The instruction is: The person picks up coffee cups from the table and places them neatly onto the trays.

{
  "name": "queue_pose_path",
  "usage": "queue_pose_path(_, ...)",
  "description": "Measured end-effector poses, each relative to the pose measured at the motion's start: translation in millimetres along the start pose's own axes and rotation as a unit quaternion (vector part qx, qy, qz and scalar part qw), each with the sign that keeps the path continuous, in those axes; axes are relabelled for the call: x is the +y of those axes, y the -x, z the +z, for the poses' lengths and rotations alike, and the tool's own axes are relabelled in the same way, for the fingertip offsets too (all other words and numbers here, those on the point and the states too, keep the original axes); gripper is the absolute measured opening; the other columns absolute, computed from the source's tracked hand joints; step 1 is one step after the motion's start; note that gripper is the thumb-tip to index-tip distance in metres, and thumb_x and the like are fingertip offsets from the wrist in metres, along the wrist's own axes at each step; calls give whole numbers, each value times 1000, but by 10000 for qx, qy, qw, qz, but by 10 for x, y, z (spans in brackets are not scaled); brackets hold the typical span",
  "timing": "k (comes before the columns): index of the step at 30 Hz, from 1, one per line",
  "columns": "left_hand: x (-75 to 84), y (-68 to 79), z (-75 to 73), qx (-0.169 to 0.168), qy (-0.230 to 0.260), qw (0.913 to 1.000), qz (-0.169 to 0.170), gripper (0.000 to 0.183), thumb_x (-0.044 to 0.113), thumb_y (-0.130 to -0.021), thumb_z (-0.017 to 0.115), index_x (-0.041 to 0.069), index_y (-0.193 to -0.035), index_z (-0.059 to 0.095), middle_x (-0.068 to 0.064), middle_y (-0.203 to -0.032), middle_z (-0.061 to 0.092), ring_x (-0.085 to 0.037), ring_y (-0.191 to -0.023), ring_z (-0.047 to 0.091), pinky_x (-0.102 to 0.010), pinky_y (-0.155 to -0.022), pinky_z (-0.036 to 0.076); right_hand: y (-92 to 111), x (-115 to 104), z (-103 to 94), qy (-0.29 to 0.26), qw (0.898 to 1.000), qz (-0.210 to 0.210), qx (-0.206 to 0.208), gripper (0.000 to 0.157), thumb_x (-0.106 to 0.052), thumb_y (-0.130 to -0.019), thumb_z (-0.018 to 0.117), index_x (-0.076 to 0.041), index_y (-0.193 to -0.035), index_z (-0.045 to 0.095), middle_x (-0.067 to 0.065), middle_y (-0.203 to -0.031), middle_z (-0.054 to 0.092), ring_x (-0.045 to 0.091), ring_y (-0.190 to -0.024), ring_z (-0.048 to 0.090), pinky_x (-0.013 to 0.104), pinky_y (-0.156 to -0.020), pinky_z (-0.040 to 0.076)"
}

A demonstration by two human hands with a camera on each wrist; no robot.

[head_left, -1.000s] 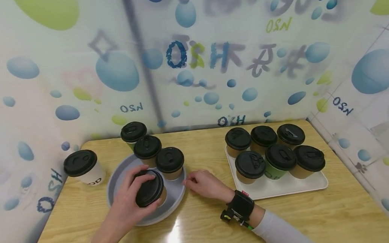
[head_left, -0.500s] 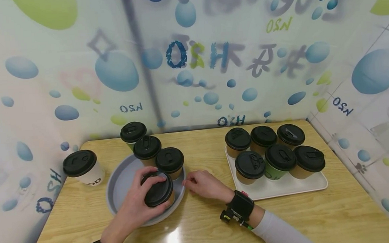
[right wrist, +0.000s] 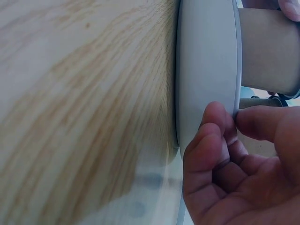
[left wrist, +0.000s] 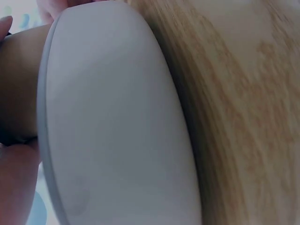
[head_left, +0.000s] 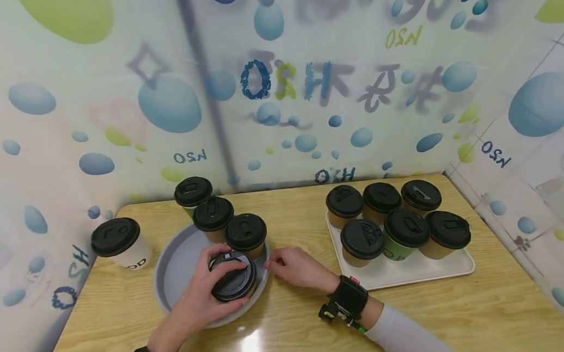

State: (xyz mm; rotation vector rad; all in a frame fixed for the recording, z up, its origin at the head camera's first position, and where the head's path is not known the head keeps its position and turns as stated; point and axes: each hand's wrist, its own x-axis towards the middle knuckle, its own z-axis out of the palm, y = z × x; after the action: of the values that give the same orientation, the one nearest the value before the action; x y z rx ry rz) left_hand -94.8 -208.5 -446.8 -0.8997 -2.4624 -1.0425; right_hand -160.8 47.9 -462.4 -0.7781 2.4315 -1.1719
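My left hand (head_left: 198, 293) grips a brown paper coffee cup (left wrist: 21, 84) by its black lid (head_left: 235, 277), with fingers over the lid's far side and thumb at the near side. This cup is at the front right of a round grey tray (head_left: 170, 260). Two more brown lidded cups, one at the back (head_left: 213, 219) and one to its right (head_left: 247, 235), stand on the tray behind it. My right hand (head_left: 298, 267) pinches the tray's right rim, thumb on top and curled fingers against the outer wall (right wrist: 206, 61).
A white rectangular tray (head_left: 447, 265) on the right bears several lidded cups, among them a green one (head_left: 397, 249). Left of the round tray stands a white cup (head_left: 132, 254); a green cup (head_left: 189, 209) stands behind it. A patterned wall covering (head_left: 279, 132) borders the wooden table (head_left: 312, 326).
My left hand has moved the cup rightward across the round tray, close to the cup behind it, and its lid now catches more light. The right hand stays at the rim.
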Motion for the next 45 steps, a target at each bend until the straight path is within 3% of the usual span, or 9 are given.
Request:
queue_pose_path(6, -7, 38, 23, -35, 112, 9999, -119, 68, 24, -66, 99, 26, -127, 69, -21, -145, 40, -31, -132, 45, -34, -108, 39, -3, -14, 2, 21, 10000, 3, -13, 32, -23, -106, 57, -10, -80, 68, -9, -65, 56, 4, -52, 44, 21, -50, 32)
queue_pose_path(13, -3, 95, 22, -61, 140, 9997, -214, 78, 25, -65, 99, 24, -135, 65, -23, -154, 35, -38, -136, 45, -57, -98, 47, -2, -24, 3, 34, 9999, 139, 2, 32, -25, -106, 57, -11, -80, 68, -9, -65, 57, 4, -53, 45, 21, -51, 32)
queue_pose_path(18, 24, 207, -97, 378, 442, 9973, -456, 79, 32, -73, 95, 11, -140, 59, -24, -160, 30, -32, -147, 34, -35, -113, 35, -6, -30, -5, 41, 9997, 216, -49, 31, -26, -107, 57, -11, -83, 68, -9, -65, 57, 5, -53, 45, 21, -51, 33)
queue_pose_path(23, -30, 353, -266, 1141, 281, 9915, -557, 36, 6, -82, 79, 3, -116, 67, -17, -135, 56, -18, -132, 48, -17, -108, 32, -64, -22, -56, 185, 9996, 176, 113, 27, -24, -106, 58, -12, -82, 66, -7, -66, 57, 6, -54, 44, 22, -52, 33)
queue_pose_path(25, -56, 396, -311, 903, -68, 9940, -617, 23, 2, -83, 77, 12, -103, 71, -5, -119, 64, -13, -115, 57, -17, -102, 38, -102, -13, -77, 229, 9993, 223, 207, 26, -22, -106, 57, -12, -83, 65, -7, -67, 57, 7, -55, 45, 22, -53, 33)
queue_pose_path(28, -66, 456, -335, -90, -450, 9973, -580, 18, 12, -86, 82, 27, -91, 73, 13, -103, 65, -6, -96, 60, -20, -87, 48, -152, 2, -91, 126, 9989, 381, 241, 24, -20, -107, 56, -11, -86, 66, -4, -70, 59, 8, -56, 46, 23, -52, 34)
queue_pose_path(32, -59, 509, -289, -1161, -494, 9915, -324, 11, 23, -86, 86, 26, -89, 76, 18, -97, 64, -3, -88, 60, -30, -76, 56, -180, 22, -95, 20, 9985, 430, 331, 23, -20, -107, 56, -10, -89, 67, -3, -70, 60, 9, -56, 47, 23, -50, 34)
queue_pose_path(38, -1, 456, -155, -1215, -613, 9907, -51, 14, 17, -82, 88, 25, -85, 76, 18, -92, 63, 0, -83, 59, -27, -71, 55, -60, 42, -96, 200, 9982, 209, 521, 29, -18, -108, 53, -7, -85, 68, -5, -68, 58, 8, -54, 45, 23, -52, 34)
queue_pose_path(45, 117, 269, 57, -984, -1023, 9897, 194, 13, 16, -78, 89, 18, -83, 78, 14, -89, 61, -3, -81, 59, -25, -69, 54, 110, 17, -39, 150, 9998, 6, 136, 29, -19, -105, 57, -13, -79, 66, -8, -65, 55, 5, -53, 44, 22, -52, 34)
